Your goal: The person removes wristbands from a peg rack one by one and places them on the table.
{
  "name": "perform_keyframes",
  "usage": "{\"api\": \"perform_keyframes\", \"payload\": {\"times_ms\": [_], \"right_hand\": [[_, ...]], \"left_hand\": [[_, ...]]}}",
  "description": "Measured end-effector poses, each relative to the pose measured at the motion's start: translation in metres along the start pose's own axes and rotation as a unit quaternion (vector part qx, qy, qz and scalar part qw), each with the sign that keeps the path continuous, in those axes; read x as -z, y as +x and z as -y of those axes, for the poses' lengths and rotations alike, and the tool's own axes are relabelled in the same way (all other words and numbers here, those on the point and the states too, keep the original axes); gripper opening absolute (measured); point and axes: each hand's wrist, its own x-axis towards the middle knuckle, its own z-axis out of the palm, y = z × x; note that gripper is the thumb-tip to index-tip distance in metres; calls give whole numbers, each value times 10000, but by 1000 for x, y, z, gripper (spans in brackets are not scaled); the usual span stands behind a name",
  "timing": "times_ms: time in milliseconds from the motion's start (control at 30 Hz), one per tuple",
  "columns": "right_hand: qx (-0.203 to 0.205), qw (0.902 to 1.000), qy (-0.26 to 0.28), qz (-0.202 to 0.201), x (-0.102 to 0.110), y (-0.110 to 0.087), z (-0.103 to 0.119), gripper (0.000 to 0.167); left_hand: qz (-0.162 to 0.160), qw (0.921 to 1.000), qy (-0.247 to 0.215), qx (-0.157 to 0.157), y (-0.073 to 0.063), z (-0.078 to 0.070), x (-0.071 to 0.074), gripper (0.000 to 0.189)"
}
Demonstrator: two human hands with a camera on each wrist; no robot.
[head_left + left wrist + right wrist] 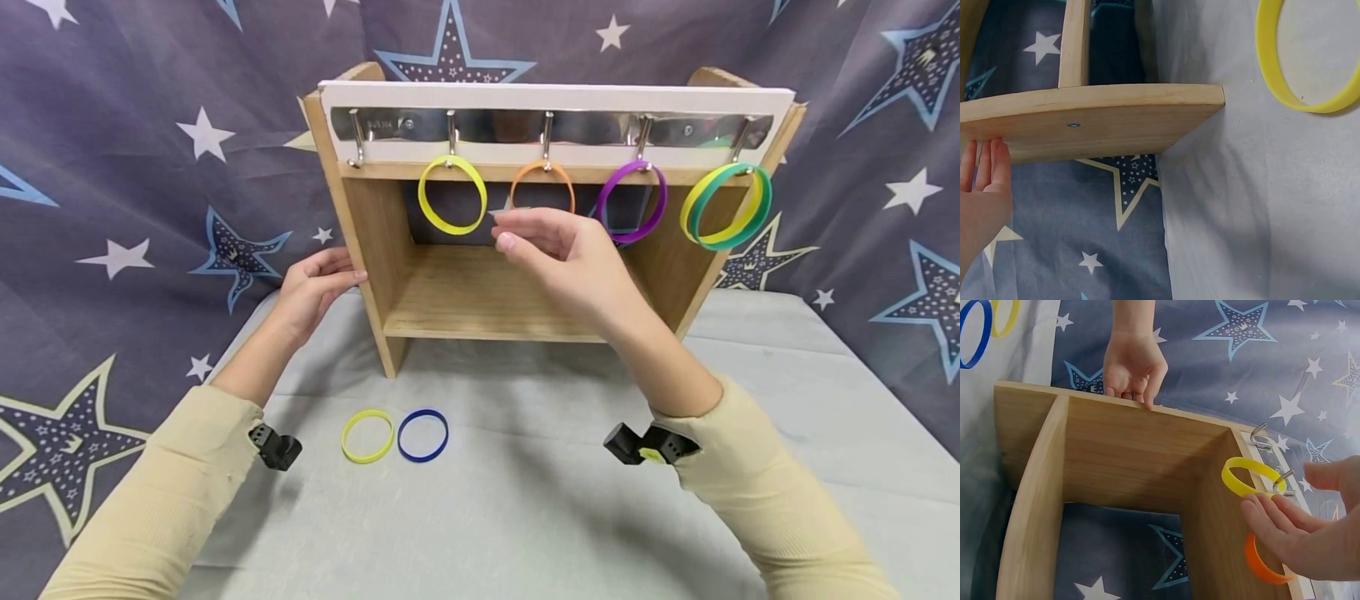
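My left hand [317, 287] rests against the outer left side of a wooden shelf [480, 287], straight fingers on the panel and thumb at its front edge. My right hand [566, 254] is raised in front of the shelf with nothing in it, fingers extended and thumb apart. Just left of its fingertips, a yellow wristband [424, 200] hangs from a hook. An orange wristband [542, 165] hangs behind the right hand, which partly covers it. Farther right come a purple wristband [606, 200], then a yellow one [688, 218] and a teal one [767, 200] sharing the rightmost hook.
A metal hook rail [498, 125] runs along the shelf's white top board [570, 96]. Its leftmost hook [357, 137] is bare. On the grey tablecloth [510, 508] lie a yellow wristband [346, 446] and a blue wristband [423, 459]. Star-patterned fabric [150, 192] hangs behind.
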Motion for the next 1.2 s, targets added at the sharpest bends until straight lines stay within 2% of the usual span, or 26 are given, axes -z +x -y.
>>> {"api": "perform_keyframes", "payload": {"times_ms": [433,733,933,1100,1200], "right_hand": [[102,9993,332,-127,-5,12,5,37],[233,9982,407,-370,-15,20,1,37],[555,9947,458,-739,-25,28,-3,34],[801,9860,422,-1398,-34,34,-6,30],[817,9801,597,-1705,-39,35,-7,28]], "left_hand": [[-29,10000,15,6,-2,-2,0,24],[-11,10000,-41,-4,-2,-2,0,24],[-8,10000,-11,11,-2,-2,0,23],[-28,10000,-9,45,-1,-1,0,23],[-23,10000,-3,59,-1,0,0,23]]}}
